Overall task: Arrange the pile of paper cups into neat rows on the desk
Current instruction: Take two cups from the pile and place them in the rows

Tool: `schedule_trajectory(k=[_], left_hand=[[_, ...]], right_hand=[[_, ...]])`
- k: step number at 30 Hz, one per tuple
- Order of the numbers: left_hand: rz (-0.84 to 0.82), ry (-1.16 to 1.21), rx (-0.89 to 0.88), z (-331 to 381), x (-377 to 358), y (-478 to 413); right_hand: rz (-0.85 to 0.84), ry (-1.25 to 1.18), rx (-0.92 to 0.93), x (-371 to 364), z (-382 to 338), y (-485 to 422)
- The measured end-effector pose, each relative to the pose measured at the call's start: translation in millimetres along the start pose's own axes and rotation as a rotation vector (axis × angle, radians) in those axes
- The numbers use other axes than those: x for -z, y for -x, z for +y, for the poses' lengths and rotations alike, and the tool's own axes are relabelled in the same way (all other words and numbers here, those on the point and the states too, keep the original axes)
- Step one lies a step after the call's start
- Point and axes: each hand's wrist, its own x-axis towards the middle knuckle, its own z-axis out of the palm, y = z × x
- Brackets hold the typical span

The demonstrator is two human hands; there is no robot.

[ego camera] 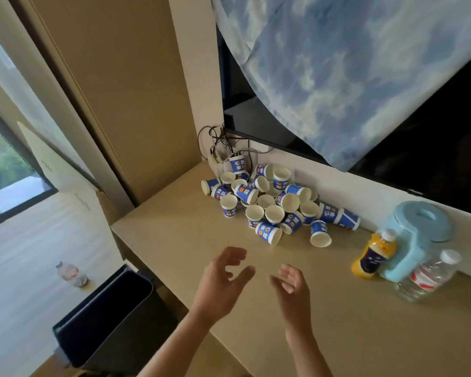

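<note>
Left grip [223, 278] and right grip [292, 285] hover empty, fingers relaxed, above the counter [174, 235]; cups [267, 202] lie piled farther back, the writing on their blue labels unreadable.

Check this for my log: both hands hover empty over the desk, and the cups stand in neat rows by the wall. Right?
No: the head view shows the paper cups in a jumbled pile by the wall, not rows. The left hand and right hand hover empty over the desk.

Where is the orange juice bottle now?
Head view, right side: the orange juice bottle stands on the desk beside the blue jug, right of the cup pile.
</note>
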Motion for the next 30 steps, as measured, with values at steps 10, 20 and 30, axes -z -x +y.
schedule_trajectory(k=[10,20,30], left_hand=[[-0.159,-0.143,-0.051,-36,30,-170],[-0.450,-0.569,-0.291,-79,11,-347],[-0.692,-1.055,-0.610,-110,-17,-438]], right_hand=[[0.116,0.033,-0.082,-59,-10,-47],[0.280,0.095,-0.133,-120,-30,-122],[0.375,0.145,-0.209,-152,-31,-156]])
